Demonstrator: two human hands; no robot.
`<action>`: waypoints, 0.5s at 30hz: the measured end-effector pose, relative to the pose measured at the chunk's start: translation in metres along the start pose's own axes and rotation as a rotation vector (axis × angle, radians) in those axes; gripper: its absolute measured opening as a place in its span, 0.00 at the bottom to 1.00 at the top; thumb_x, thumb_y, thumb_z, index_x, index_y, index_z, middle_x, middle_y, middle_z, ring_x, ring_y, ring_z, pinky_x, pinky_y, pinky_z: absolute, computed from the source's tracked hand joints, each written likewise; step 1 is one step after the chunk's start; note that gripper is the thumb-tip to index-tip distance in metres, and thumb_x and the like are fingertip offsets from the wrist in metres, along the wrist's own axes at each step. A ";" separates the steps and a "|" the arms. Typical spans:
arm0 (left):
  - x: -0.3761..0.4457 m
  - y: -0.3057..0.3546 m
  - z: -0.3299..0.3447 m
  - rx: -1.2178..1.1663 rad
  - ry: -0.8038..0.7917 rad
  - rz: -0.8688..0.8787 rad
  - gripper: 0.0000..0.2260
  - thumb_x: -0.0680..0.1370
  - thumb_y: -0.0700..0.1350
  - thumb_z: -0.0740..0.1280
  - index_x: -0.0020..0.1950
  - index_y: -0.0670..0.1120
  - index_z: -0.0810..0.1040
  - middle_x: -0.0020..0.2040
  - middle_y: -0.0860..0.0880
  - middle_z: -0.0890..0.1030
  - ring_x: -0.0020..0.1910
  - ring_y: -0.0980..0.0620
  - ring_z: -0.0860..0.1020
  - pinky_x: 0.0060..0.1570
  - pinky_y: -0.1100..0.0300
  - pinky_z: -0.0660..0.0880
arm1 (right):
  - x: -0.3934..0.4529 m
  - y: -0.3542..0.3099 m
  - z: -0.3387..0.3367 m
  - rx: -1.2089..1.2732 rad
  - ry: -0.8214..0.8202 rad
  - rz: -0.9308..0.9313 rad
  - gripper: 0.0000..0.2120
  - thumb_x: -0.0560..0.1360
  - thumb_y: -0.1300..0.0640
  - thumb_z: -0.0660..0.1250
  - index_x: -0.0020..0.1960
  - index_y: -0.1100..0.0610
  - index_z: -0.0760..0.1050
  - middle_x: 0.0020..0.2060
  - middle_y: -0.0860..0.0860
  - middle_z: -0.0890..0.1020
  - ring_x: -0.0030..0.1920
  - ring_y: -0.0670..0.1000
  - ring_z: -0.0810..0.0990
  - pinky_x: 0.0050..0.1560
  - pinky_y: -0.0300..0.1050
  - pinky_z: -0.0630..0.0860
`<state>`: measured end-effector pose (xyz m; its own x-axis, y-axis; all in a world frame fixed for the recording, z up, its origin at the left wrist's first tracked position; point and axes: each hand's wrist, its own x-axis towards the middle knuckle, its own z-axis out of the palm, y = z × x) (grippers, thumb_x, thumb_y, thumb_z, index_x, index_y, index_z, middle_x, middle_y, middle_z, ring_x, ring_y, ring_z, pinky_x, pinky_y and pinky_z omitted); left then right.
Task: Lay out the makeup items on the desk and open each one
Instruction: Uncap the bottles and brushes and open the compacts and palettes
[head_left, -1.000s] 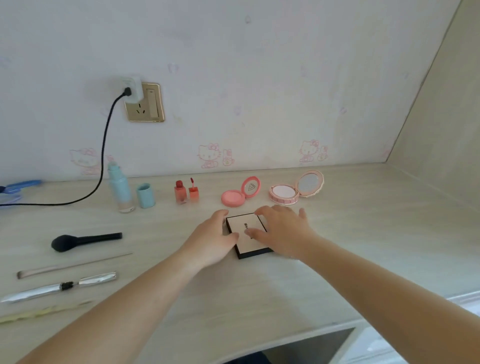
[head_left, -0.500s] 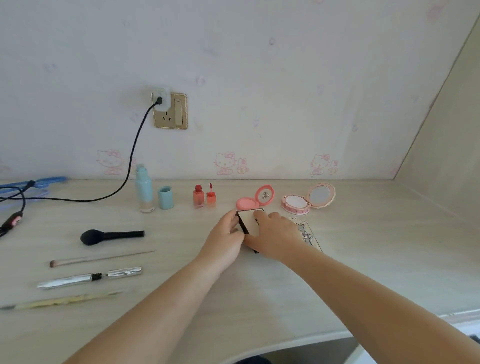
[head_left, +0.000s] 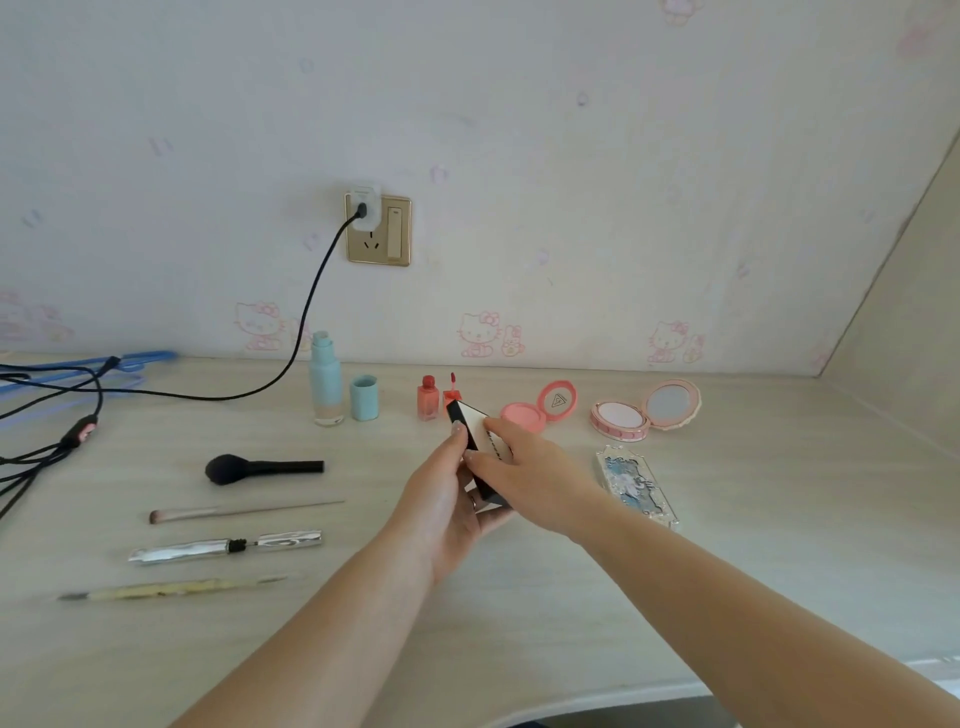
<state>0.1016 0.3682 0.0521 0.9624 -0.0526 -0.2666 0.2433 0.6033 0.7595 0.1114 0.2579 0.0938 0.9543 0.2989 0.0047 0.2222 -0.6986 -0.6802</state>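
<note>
Above the desk, both hands hold a black-edged white palette tilted, long axis running away from the person. Its near end is hidden behind the right hand, fingers curled over the top. Left hand cradles it beneath, thumb pressed along the black edge.

Open desk right and front of blue palette; brushes crowd left, bottles and open compacts line the back wall.
</note>
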 end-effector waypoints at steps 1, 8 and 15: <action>0.000 0.000 0.000 0.001 0.007 -0.008 0.17 0.79 0.55 0.59 0.54 0.46 0.81 0.42 0.48 0.85 0.41 0.48 0.83 0.40 0.51 0.81 | -0.001 -0.001 0.001 -0.014 -0.010 0.000 0.19 0.75 0.44 0.60 0.62 0.51 0.70 0.44 0.48 0.81 0.46 0.50 0.79 0.46 0.43 0.73; 0.002 0.002 -0.002 0.002 0.122 0.031 0.17 0.82 0.53 0.55 0.49 0.46 0.80 0.37 0.47 0.86 0.36 0.48 0.84 0.32 0.53 0.81 | 0.001 -0.007 -0.004 0.100 0.003 0.008 0.16 0.79 0.51 0.52 0.56 0.59 0.72 0.49 0.57 0.78 0.52 0.60 0.77 0.55 0.52 0.74; 0.008 0.013 -0.011 -0.064 0.234 0.028 0.16 0.82 0.52 0.55 0.45 0.46 0.78 0.30 0.48 0.84 0.31 0.49 0.83 0.25 0.56 0.79 | 0.016 0.012 -0.025 0.894 0.003 0.324 0.10 0.78 0.55 0.58 0.48 0.58 0.77 0.34 0.53 0.85 0.36 0.54 0.84 0.37 0.55 0.82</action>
<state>0.1108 0.3845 0.0536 0.9126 0.1461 -0.3818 0.2017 0.6514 0.7315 0.1339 0.2382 0.1040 0.9433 0.1752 -0.2818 -0.2878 0.0095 -0.9576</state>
